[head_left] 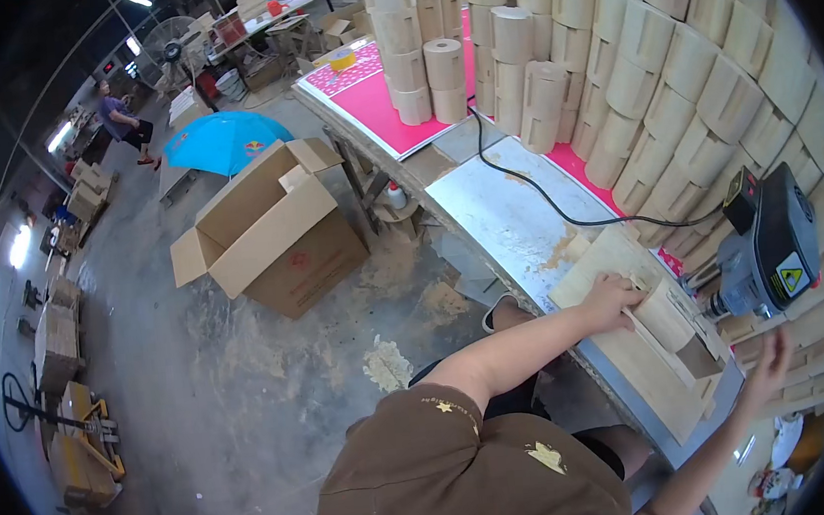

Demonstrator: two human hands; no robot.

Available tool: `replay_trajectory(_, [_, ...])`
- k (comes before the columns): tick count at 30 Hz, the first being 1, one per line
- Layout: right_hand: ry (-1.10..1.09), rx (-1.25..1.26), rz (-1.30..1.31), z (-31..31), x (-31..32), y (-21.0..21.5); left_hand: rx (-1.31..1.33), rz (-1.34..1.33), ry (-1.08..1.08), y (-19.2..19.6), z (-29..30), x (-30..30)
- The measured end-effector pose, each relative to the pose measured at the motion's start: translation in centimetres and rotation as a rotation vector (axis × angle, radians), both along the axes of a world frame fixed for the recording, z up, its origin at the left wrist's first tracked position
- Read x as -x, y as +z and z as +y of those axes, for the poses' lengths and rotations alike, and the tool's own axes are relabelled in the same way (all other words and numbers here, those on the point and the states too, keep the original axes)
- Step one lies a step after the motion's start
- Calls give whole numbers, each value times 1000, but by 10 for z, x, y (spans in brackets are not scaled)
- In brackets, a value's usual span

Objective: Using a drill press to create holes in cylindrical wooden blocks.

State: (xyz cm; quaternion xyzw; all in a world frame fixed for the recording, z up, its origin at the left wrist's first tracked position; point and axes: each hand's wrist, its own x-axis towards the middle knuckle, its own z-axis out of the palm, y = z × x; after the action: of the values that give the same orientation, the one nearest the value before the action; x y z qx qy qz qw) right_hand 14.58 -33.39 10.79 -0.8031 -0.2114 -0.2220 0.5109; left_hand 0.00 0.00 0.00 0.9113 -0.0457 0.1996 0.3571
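A pale wooden cylinder (pixel 664 316) lies in a wooden jig (pixel 675 374) on the bench, below the drill press (pixel 762 247). My left hand (pixel 613 301) is at the cylinder's left end, its fingers curled round the edge there. On the other side of the jig, my right hand (pixel 772 367) is raised near the drill press with its fingers apart; nothing shows in it. The chuck of the drill press points toward the cylinder's right side. A black cable (pixel 563 215) runs from the drill press across the bench.
Tall stacks of wooden cylinders (pixel 654 69) line the bench's far and right sides. An open cardboard box (pixel 300 252) stands on the floor at the left, with a blue umbrella (pixel 225 140) behind it. Farther off are a person (pixel 119 119) and a pallet jack (pixel 102 439).
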Motion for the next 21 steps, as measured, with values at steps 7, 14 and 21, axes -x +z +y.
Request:
replay_trajectory(7, [15, -60, -69, 32, -53, 141, 24, -7, 59, 2, 0, 7])
replay_trajectory(14, [128, 357, -74, 21, -105, 125, 40, -53, 28, 3, -6, 9])
replay_trajectory(21, [-328, 485, -74, 82, 25, 163, -15, -275, 13, -2, 2, 1])
